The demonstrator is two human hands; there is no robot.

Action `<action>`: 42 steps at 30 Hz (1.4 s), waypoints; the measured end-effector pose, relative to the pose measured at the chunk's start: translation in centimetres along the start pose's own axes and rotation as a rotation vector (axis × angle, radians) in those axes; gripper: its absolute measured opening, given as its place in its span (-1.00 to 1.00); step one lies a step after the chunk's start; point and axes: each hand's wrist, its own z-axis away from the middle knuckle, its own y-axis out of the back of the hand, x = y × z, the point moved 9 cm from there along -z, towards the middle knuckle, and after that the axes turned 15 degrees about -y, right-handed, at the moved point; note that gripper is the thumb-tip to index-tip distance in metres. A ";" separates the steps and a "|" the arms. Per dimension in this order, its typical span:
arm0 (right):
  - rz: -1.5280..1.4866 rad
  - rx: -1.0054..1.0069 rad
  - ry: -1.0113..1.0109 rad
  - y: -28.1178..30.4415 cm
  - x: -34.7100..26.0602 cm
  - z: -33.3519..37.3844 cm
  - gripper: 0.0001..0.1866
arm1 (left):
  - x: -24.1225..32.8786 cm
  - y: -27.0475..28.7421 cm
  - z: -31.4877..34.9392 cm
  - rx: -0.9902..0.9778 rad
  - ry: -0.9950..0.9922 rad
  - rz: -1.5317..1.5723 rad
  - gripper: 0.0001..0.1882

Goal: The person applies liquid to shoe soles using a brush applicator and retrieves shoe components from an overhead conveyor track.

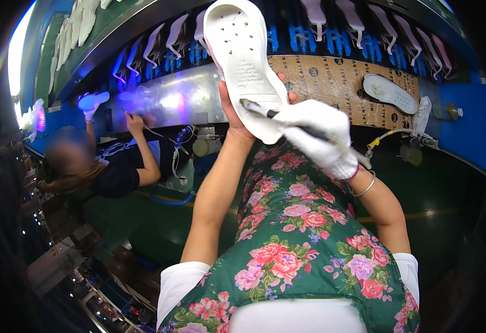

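Note:
A white shoe sole (pixel 243 55) with small holes in its forefoot fills the upper middle, its heel toward me. My bare left hand (pixel 236 114) is closed around its heel part from below, the fingertips showing at the right edge. My right hand (pixel 318 133), in a white knitted glove, is closed on a brush (pixel 265 111) with a dark handle. The bristles touch the inside of the sole near the heel. Most of the left palm is hidden behind the sole.
Another sole (pixel 390 93) lies on brown printed cardboard (pixel 326 83) at the right. Pale soles (pixel 354 19) hang in a row above blue holders (pixel 301 39). A clear bottle (pixel 448 112) stands far right. At the left, a co-worker (pixel 121 166) holds a sole (pixel 93 100) under violet light.

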 end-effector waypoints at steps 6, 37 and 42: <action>-0.143 -0.186 -0.105 -2.2 0.2 1.1 -0.85 | 0.8 -0.6 0.2 -0.077 0.203 0.066 0.05; 0.072 -0.117 0.034 -1.9 -2.8 2.0 -0.75 | -0.3 -4.7 -0.7 -0.222 0.485 -0.081 -0.10; -0.054 -0.156 -0.071 -2.9 -1.4 2.6 -0.77 | -0.1 -3.8 -1.2 -0.210 0.474 -0.020 -0.10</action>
